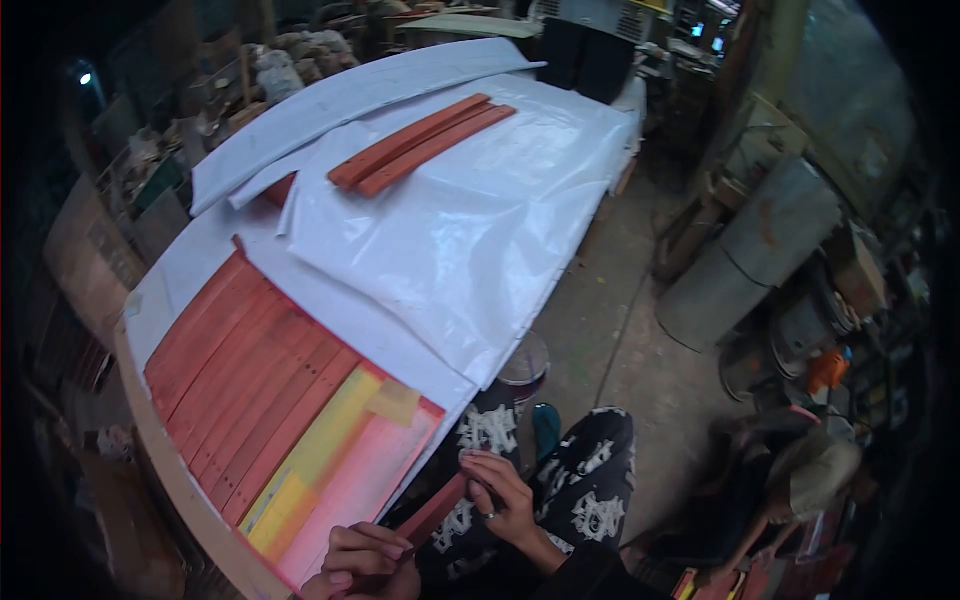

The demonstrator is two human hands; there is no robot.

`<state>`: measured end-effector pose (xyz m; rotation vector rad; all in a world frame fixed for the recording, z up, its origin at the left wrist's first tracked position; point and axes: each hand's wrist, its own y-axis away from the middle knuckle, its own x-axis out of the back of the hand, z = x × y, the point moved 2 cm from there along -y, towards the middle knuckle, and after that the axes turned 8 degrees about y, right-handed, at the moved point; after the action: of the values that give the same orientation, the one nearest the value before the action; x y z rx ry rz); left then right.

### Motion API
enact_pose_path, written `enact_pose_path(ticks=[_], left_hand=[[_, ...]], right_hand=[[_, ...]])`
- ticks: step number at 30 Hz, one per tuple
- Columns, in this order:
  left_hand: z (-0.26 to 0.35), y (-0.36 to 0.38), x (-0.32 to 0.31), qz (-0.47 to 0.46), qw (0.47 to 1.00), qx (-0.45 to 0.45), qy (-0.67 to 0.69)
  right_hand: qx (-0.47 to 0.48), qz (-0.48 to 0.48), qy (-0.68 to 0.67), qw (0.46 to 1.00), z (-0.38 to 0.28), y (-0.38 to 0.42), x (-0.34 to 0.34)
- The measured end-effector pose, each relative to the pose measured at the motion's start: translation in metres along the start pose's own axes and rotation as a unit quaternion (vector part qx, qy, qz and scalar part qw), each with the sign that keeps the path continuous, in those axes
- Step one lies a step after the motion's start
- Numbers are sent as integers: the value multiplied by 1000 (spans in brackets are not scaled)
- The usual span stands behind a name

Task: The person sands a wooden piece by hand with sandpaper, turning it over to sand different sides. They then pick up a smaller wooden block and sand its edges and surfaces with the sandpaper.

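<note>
A flat reddish-brown wooden slat [432, 515] slants over my lap, held between both hands. My left hand [368, 558] has its fingers curled at the lower end, close to the corner of the table. At the upper end, my right hand [505, 500] pinches the slat between thumb and fingers. Just left of my hands lie a pink board [345, 500] and a yellow strip [300, 478], with a small tan piece [395, 402] across their top. Beyond these, several red slats [245, 370] with small dark holes lie side by side.
White plastic sheeting [430, 230] covers the table, with two red slats [420, 145] on it. A bucket [525, 360] stands by my knee. A co-worker [790, 480] bends over red and yellow pieces at lower right. A grey cylinder [750, 250] stands across the floor.
</note>
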<state>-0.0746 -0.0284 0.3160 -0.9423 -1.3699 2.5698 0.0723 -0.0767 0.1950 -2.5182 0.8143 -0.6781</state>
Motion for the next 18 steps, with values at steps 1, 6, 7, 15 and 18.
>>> enact_pose_path(ticks=[1,6,7,15,18], left_hand=[[-3,-1,2,-5,1000,-4,8],[-7,-13,1,-70,995,-64,23],[-7,-15,2,-77,994,-69,26],[-9,-20,0,-67,992,-99,43],[-9,-21,1,-66,992,-94,42]], right_hand=[[-10,0,-11,1000,-2,0,1],[-34,-5,0,999,1,3,1],[-31,0,2,1000,0,5,0],[25,28,2,999,-20,3,-1],[26,22,16,999,-15,3,-2]])
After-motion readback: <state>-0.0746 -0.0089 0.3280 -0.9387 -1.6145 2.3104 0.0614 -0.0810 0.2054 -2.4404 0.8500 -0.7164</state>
